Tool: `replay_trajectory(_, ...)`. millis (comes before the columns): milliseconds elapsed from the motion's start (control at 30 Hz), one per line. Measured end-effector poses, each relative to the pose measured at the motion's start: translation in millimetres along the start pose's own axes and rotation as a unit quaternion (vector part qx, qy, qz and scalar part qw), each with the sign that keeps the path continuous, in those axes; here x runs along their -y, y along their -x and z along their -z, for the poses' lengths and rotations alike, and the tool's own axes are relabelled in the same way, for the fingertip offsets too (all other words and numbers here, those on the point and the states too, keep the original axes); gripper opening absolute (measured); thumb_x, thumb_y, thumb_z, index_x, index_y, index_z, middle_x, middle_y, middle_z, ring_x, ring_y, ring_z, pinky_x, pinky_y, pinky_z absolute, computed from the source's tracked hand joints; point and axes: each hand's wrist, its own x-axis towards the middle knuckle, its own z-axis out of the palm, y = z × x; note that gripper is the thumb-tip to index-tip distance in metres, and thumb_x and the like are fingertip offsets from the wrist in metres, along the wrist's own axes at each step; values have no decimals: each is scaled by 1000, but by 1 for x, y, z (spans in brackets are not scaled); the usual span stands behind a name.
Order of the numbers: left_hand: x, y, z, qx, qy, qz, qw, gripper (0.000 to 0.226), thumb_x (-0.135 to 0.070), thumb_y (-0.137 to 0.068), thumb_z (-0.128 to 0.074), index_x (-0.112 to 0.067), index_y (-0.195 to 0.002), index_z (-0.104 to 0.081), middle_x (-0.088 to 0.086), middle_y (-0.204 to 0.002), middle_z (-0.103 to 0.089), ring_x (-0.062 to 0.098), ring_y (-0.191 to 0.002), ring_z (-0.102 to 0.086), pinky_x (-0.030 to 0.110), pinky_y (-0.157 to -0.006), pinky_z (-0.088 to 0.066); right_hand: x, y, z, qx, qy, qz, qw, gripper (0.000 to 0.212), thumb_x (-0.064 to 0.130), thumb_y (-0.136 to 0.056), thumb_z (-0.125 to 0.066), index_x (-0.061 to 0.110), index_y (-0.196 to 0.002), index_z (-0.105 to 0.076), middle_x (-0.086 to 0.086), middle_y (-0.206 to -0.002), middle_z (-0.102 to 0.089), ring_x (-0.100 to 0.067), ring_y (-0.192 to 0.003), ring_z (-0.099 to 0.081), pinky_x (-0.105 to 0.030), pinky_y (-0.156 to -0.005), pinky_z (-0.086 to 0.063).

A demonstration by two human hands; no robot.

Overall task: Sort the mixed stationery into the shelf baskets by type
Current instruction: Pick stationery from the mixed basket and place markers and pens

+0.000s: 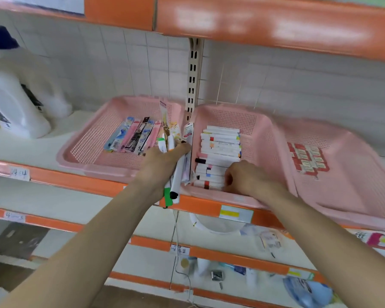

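On the shelf (53, 150), head view, you have three pink baskets side by side.

- Left basket (76, 161): packaged pens (131, 136) in a row across its middle, reaching toward the right wall.
- Middle basket (258, 138): white markers (220, 147) stacked crosswise along its left side, from mid-basket to the front rim.
- Right basket (353, 174): small red-and-white packets (307, 158) grouped by its left wall.
- Your left hand (160, 165): fingers wrapped round a bundle of markers (178, 174), above the rims where the left and middle baskets meet.
- Your right hand (245, 178): fingers curled down against the front markers in the middle basket; whether they pinch one cannot be told.
- White jug (13, 107): at the shelf's left end.
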Motion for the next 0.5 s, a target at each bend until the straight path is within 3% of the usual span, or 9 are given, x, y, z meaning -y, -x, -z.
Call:
replay_trajectory(67,0,-4,-2,7,-10,0,1000,28,-30,-86,-76,-9,-72,-64,14,-66,-57,26,-57,-55,33,-56,-48,0,0,-1,-22,-54,-9,998,26,47,-80,-75,27,-69,-61,7,-80,-62,-15,-77,-59,-26,-64,-44)
replay_trajectory(133,1,-8,-5,12,-23,-4,1000,27,-29,-87,-75,-9,-73,-63,15,-66,-56,26,-57,-55,32,-54,-48,2,5,4,-92,-204,4,975,30,45,-86,-70,25,-65,-61,11,-69,-62,-7,-67,-57,-19,-57,-41)
replay_trajectory(200,3,-11,-11,15,-49,-15,999,31,-30,-87,-75,-10,-68,-60,11,-57,-53,22,-48,-52,27,-48,-45,12,17,16,-115,-427,17,897,33,45,-88,-66,23,-64,-65,9,-64,-65,-7,-53,-54,-13,-46,-35)
replay_trajectory(267,3,-12,-19,17,-69,-28,997,31,-29,-87,-74,-11,-66,-59,6,-53,-52,19,-45,-51,25,-46,-44,23,28,28,-78,-550,30,831,32,55,-82,-65,28,-66,-68,8,-69,-68,-6,-50,-54,-14,-42,-36)
replay_trajectory(333,4,-12,-26,22,-71,-45,996,29,-28,-89,-72,-8,-69,-62,4,-53,-55,19,-49,-55,27,-50,-47,31,33,34,-47,-551,50,832,33,59,-78,-67,27,-70,-68,9,-68,-67,-5,-50,-54,-14,-42,-37)
replay_trajectory(433,2,-8,-34,34,-55,-59,996,32,-27,-92,-68,5,-87,-67,19,-72,-67,34,-66,-66,48,-68,-58,34,33,37,-26,-533,80,842,27,46,-83,-73,24,-69,-65,11,-56,-60,-4,-49,-51,-14,-42,-36)
replay_trajectory(500,0,-6,-36,33,-51,-61,996,30,-29,-94,-66,-1,-87,-70,17,-75,-70,33,-70,-70,55,-74,-58,33,31,39,-18,-528,103,843,24,39,-82,-77,23,-68,-65,10,-52,-57,-3,-47,-50,-14,-42,-35)
